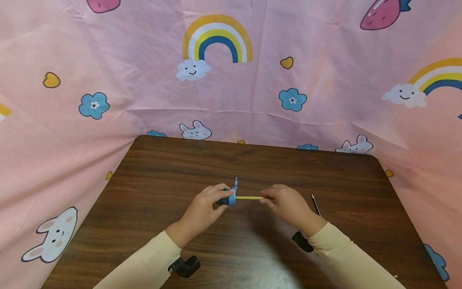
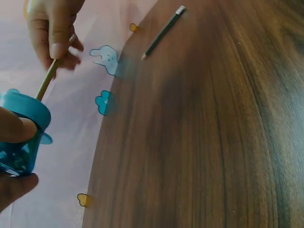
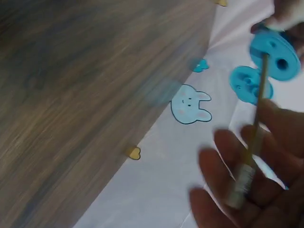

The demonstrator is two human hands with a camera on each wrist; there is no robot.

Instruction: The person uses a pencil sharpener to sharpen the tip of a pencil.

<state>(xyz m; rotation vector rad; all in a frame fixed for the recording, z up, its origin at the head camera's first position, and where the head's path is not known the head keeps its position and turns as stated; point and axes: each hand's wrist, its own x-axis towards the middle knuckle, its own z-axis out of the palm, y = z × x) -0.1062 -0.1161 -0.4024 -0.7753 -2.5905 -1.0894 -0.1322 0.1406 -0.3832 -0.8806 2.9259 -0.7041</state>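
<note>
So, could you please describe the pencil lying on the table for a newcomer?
On the brown table, look right of the right hand in the head view. The dark white-ended pencil there lies untouched, unlike the yellow pencil held in that hand.

Record a dark brown wood-grain table point(image 1: 173, 166), with rounded far corners and a pale sheen toward the near side. Note a dark pencil point(image 2: 163, 33) lying flat on the right half, with a whitish end and a sharpened tip directed toward the far edge. Observe a creased pink cloth point(image 1: 144, 48) hanging behind and at both sides. Find printed on it a central rainbow point(image 1: 217, 29) with a smiling cloud point(image 1: 193, 69) at its left foot, a similar pair at right, orange hearts point(image 1: 286, 63), blue flowers point(image 1: 286, 102), white rabbit heads point(image 1: 59, 232), and strawberries point(image 1: 382, 16) cut off by the top of the head view.
</note>
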